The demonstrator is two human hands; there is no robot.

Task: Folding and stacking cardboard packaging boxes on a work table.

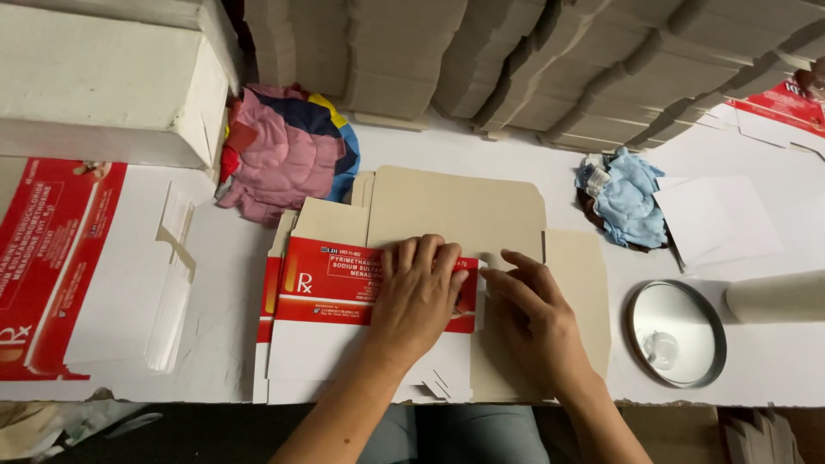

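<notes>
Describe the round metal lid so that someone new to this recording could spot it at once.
Start at the white table and go to its near edge, right of the right hand. The round metal lid lies flat there, below the blue cloth. It is the only shiny, circular thing among flat cardboard and paper.

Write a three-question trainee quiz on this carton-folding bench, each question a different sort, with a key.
1. True or false: the left hand lies flat on the red-and-white carton blank.
2. Which lies right of the right hand? A) round metal lid B) quilted pink cloth C) stack of printed blanks
3. Fill in: the crumpled cloth near the plain white sheet is light ____.

Key: 1 true; 2 A, the round metal lid; 3 blue.
</notes>
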